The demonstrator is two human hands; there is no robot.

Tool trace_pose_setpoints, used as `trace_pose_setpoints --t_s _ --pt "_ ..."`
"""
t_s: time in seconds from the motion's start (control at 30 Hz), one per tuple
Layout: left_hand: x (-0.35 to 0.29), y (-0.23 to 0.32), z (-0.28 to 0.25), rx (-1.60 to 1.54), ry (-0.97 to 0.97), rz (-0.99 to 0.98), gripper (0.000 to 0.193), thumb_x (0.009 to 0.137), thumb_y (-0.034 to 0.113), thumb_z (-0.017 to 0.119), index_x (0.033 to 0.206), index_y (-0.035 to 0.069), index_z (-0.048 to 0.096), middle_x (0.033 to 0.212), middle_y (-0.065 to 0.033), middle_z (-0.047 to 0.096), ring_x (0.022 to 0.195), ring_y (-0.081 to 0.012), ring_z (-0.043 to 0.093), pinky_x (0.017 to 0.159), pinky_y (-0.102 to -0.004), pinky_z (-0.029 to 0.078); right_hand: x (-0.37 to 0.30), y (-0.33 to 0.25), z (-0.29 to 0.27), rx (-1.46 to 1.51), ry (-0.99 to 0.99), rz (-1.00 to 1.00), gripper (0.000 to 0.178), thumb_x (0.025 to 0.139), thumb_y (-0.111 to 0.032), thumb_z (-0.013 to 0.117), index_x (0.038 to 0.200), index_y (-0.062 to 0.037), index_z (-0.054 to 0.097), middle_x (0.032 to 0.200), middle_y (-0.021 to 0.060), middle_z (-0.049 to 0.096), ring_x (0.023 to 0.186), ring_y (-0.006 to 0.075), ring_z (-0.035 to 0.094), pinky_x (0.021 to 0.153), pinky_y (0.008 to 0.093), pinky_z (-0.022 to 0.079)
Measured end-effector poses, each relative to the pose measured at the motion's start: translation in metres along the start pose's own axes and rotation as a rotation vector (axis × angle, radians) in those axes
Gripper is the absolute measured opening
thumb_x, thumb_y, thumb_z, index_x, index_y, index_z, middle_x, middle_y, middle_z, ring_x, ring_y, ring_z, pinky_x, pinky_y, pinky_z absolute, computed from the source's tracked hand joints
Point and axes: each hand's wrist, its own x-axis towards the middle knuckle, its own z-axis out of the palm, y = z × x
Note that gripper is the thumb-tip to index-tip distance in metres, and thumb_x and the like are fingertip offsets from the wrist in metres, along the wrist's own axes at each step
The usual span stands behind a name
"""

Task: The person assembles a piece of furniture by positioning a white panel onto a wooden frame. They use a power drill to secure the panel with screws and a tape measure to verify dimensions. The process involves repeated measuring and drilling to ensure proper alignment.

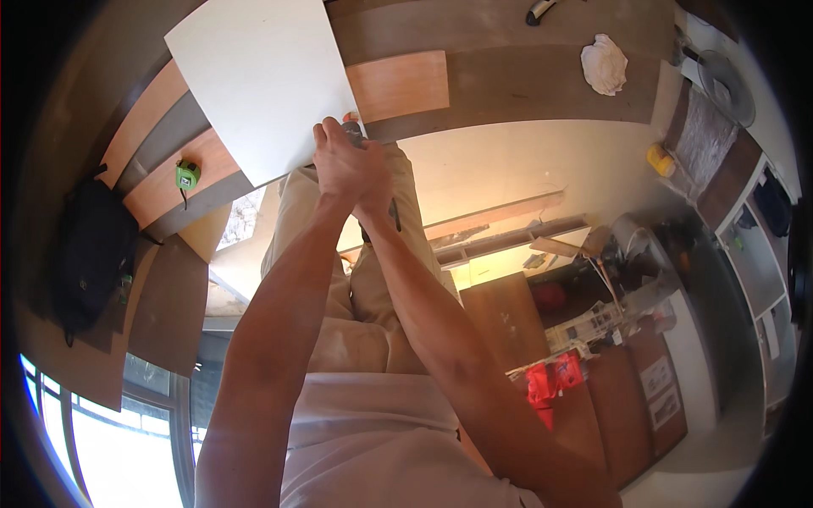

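Observation:
Both my hands are closed together at the right edge of a large white board [262, 76]. My left hand [333, 161] and my right hand [375, 178] overlap around a dark grey hand tool [353, 132] with an orange-red part at its far end. That end meets the board's edge; fingers cover most of the tool, and its kind cannot be made out. A thin dark piece [395, 216] shows just below my right hand, against my trousers. The white board lies across brown strips and panels, its near corner close to my left leg.
Left of the board, a green tape measure [187, 174] rests on a wooden strip, near a black backpack [89, 254]. Far right lie a crumpled white cloth [605, 65] and a utility knife [539, 12]. Wood offcuts [500, 241] and a red bag [552, 383] are to my right.

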Motion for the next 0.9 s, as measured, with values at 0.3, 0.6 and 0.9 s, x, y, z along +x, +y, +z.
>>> trace_pose_setpoints --t_s 0.3,0.6,0.9 --pt "-0.001 0.006 -0.006 0.053 -0.123 -0.058 0.040 0.077 0.018 0.068 0.101 -0.005 0.046 0.109 -0.0233 0.051 0.093 -0.0479 0.062 0.080 -0.0566 0.054 0.001 0.017 0.010 0.098 0.064 -0.058 0.068 0.076 -0.034 0.084 0.136 -0.0130 0.060 0.113 0.0133 0.075 0.108 0.0309 0.071 0.088 0.0409 0.055" --pt "-0.007 0.005 -0.003 0.070 -0.120 -0.070 0.035 0.078 0.017 0.068 0.098 -0.002 0.045 0.107 -0.0199 0.051 0.090 -0.0448 0.062 0.079 -0.0554 0.052 -0.002 0.021 0.013 0.086 0.078 -0.062 0.069 0.079 -0.034 0.082 0.139 -0.0118 0.057 0.116 0.0145 0.074 0.109 0.0317 0.071 0.089 0.0405 0.055" --pt "-0.015 0.006 0.003 0.098 -0.070 -0.005 0.033 0.078 0.014 0.069 0.096 0.000 0.045 0.104 -0.0185 0.051 0.086 -0.0439 0.062 0.075 -0.0556 0.052 -0.002 0.027 0.011 0.082 0.020 0.002 0.075 0.080 -0.037 0.079 0.145 -0.0129 0.052 0.122 0.0131 0.071 0.112 0.0313 0.069 0.092 0.0411 0.055"
